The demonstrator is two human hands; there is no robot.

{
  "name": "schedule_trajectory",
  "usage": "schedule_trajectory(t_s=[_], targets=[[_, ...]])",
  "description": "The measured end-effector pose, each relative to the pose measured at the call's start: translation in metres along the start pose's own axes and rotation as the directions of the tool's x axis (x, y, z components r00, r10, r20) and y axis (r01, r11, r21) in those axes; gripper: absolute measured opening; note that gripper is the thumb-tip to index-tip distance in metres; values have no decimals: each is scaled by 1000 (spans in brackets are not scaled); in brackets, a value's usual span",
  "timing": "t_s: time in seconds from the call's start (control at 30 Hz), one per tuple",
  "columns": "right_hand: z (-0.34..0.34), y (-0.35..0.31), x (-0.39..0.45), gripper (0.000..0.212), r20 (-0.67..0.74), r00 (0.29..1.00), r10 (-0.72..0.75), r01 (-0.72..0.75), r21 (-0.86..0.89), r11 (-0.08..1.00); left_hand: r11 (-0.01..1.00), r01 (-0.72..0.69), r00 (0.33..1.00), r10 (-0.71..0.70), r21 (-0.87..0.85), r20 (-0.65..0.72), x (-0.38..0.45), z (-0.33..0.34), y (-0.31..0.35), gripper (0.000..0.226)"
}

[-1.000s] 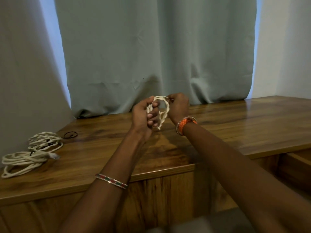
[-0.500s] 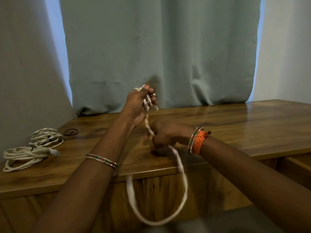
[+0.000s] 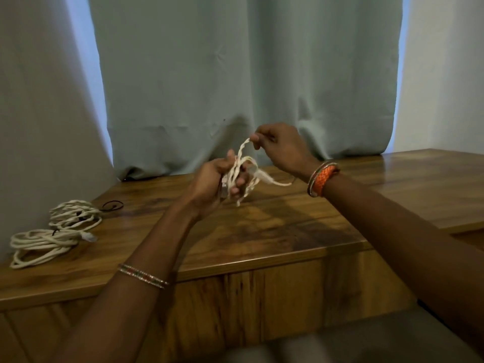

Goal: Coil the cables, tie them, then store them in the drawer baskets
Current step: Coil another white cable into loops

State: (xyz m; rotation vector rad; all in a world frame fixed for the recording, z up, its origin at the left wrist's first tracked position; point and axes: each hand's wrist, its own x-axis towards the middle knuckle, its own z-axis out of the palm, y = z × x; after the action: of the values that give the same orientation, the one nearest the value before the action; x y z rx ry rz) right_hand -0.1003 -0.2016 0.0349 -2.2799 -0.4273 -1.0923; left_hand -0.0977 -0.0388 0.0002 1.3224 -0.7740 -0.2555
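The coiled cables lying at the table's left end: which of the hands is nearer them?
Left. The left hand is mid-table, rightward of the coiled cables; the right hand is farther right still.

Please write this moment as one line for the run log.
step: coiling | left hand: grips cable coil | right hand: pinches cable strand above coil | two coils: on table, left

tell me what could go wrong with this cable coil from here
The coil sits loosely in the left hand, with one end sticking out free, so loops may slip apart. The right hand pinches only one strand; a hard pull could undo or tangle the bundle.
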Motion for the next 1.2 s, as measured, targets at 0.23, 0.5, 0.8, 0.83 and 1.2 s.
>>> schedule_trajectory(t_s=[0.23,0.5,0.8,0.83,1.2], targets=[[59,20,-39,28,221,975,9,73,-362,929,894,-37,987,102,-447,121,-11,24,17,16],[39,-58,-74,15,786,547,287,-454,-10,891,949,-201,894,279,244,-350,14,-20,-11,24],[-17,-59,-28,18,322,946,26,86,-330,940,832,-44,986,125,553,-110,9,-34,-21,25],[-16,-53,-23,20,251,968,-21,97,-297,950,873,-21,988,92,488,-122,8,-29,-19,27],[26,-23,-9,25,268,954,136,-298,787,540,940,-3,999,-8,-341,-32,1,22,17,62]])
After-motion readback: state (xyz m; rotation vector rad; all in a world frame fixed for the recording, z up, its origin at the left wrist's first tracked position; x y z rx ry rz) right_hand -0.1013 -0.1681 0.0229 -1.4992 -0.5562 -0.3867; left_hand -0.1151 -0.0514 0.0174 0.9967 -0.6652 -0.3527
